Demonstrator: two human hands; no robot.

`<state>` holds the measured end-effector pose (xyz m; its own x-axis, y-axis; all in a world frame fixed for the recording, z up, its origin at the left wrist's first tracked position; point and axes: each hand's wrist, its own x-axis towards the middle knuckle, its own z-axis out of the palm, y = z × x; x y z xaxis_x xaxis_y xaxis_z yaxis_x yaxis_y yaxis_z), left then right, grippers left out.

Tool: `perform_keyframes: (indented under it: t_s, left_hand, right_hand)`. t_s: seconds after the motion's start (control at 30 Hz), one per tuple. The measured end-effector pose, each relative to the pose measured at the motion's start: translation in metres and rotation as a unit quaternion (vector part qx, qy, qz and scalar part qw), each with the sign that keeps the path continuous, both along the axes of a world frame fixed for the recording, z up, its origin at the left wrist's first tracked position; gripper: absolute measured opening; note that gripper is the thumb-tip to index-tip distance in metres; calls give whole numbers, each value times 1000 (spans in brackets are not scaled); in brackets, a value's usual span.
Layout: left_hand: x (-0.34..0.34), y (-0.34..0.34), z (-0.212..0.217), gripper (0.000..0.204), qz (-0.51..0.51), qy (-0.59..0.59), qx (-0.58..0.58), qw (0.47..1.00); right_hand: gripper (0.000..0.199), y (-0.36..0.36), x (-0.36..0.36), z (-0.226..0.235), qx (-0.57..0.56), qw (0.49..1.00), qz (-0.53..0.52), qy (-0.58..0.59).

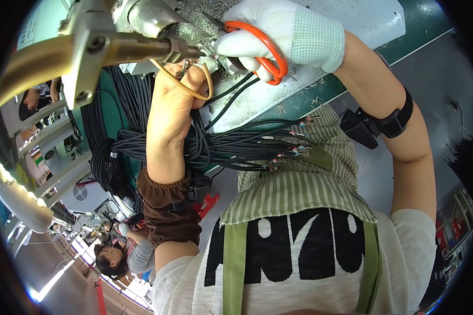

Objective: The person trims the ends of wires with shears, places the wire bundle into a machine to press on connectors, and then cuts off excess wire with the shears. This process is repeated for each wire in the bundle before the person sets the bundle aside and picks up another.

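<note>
My bare left hand (176,86) is closed at the machine, its fingertips pinched beside the dark nozzle tip. What they pinch is too small and hidden to name. A thin tan loop (205,96) curves around its fingers. My right hand (263,39), in a white knit glove, is closed around scissors with orange handles (276,51). Its thumb and forefinger reach close to the same tip, nearly meeting my left fingers. Below my left wrist lies a bundle of black cables (231,144), their stripped ends (299,149) showing small coloured wires toward my lap.
A brass-coloured tube (37,65) and metal bracket (84,52) stand close over my left hand. Cut scraps (205,8) litter the white work surface (368,23) on a green table (425,37). More black cables (97,113) hang left. A co-worker (123,257) sits at lower left.
</note>
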<state>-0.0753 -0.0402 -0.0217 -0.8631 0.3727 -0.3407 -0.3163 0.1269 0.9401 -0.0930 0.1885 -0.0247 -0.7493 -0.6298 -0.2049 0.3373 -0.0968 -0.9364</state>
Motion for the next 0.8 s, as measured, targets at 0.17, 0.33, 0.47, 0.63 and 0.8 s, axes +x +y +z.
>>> perform_keyframes:
  t_s: [0.17, 0.33, 0.47, 0.63, 0.8]
  left_hand:
    - [24, 15, 5, 28, 80, -32, 80, 993]
    - [64, 0, 14, 17, 166, 0, 183, 969]
    - [81, 20, 32, 15, -38, 73, -108, 991]
    - [69, 2, 36, 24, -86, 55, -95, 990]
    - [65, 5, 43, 23, -138, 22, -85, 987]
  right_hand:
    - [16, 4, 17, -30, 63, 730, -171, 659]
    - [22, 24, 68, 14, 104, 991, -67, 54]
    - [20, 7, 88, 11, 81, 993, -80, 27]
    - [20, 11, 96, -5, -18, 990, -85, 109]
    - [21, 33, 83, 11, 65, 969, 232, 59]
